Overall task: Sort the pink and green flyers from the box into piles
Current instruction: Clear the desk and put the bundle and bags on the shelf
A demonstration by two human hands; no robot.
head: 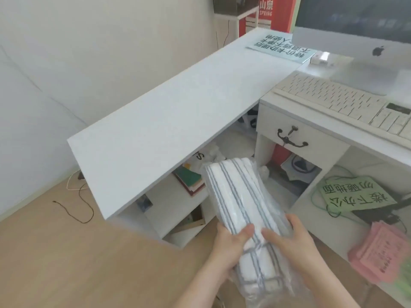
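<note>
Both my hands hold a clear plastic pack of white cloths with grey-blue stripes, tilted upward over the floor. My left hand grips its lower left side with the thumb on top. My right hand grips the lower right side. A stack of pink flyers lies at the lower right, with a bit of green paper at the frame edge beside it. A green sheet with large characters lies under the desk. The box is not plainly visible.
A long white counter runs diagonally ahead, with shelves of books beneath. A white desk with a drawer, keyboard and monitor stands at right. A pale blue sign lies on the counter's far end. Cables trail on the wood floor.
</note>
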